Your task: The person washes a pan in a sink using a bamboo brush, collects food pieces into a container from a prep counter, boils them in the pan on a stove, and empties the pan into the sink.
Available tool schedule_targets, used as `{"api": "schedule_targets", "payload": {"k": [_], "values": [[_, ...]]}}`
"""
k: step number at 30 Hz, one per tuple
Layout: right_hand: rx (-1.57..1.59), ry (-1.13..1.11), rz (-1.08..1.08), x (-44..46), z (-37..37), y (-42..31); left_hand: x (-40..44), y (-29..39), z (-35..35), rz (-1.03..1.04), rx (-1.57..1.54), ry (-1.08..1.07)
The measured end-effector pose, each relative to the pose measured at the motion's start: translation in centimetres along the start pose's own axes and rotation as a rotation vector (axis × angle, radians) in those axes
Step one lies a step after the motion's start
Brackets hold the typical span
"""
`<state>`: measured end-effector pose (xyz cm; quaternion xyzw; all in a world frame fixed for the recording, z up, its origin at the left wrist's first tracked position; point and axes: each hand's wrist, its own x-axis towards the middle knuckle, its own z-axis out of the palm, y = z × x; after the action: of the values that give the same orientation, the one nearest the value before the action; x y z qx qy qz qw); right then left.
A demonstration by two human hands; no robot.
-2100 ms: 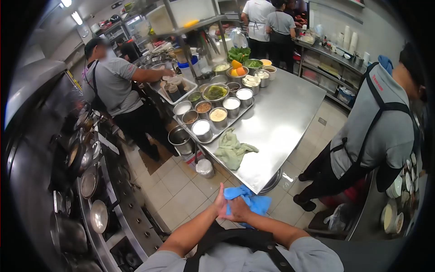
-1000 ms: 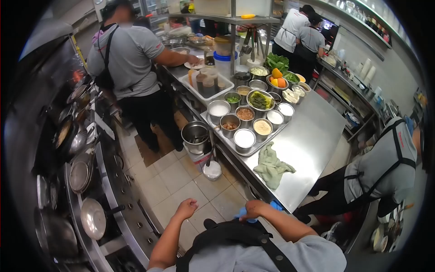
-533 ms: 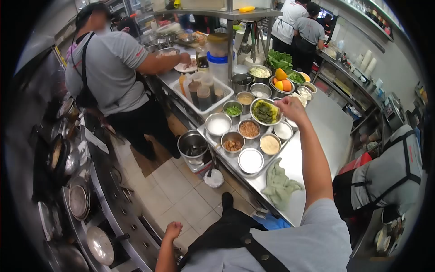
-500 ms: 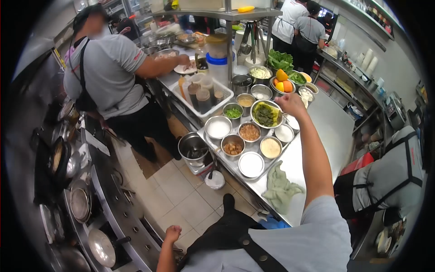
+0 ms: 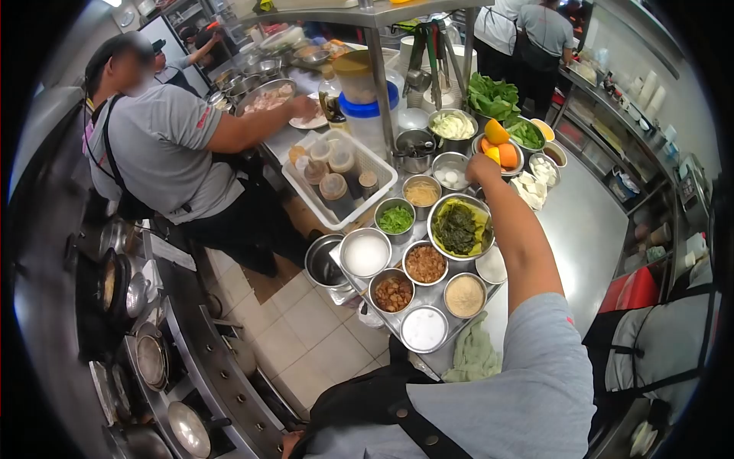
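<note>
My right hand reaches across the counter to the gap between a steel bowl of white pieces and a bowl of orange and yellow citrus pieces. Its fingers are curled together, and whatever they hold is hidden. Under my forearm's left side sits a bowl of dark leafy greens. Pots of pale strips and chopped green herbs stand close by. At the bottom edge only a bit of my left hand shows beside the apron, its fingers hidden.
Nearer on the tray are tins of white powder, brown bits and tan crumbs. A green cloth lies beside them. Left stands a basket of bottles; a co-worker works there. Stove and pans line the lower left.
My right hand has moved from beside the leafy greens bowl to the white pieces and citrus farther back. My left hand has dropped to the bottom edge. The view has shifted nearer the counter.
</note>
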<state>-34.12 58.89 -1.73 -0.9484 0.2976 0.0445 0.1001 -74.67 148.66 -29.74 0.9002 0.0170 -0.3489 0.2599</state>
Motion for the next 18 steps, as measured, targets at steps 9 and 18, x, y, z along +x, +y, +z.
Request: {"api": "schedule_targets", "payload": {"k": [9, 18], "values": [[-0.638, 0.002, -0.589, 6.8, 5.8, 5.1, 2.4, 7.7, -4.7, -0.234, -0.177, 0.095], [0.608, -0.146, -0.078, 1.2, 2.6, 3.1, 3.2, 8.9, -4.5, -0.299, -0.465, 0.219]]}}
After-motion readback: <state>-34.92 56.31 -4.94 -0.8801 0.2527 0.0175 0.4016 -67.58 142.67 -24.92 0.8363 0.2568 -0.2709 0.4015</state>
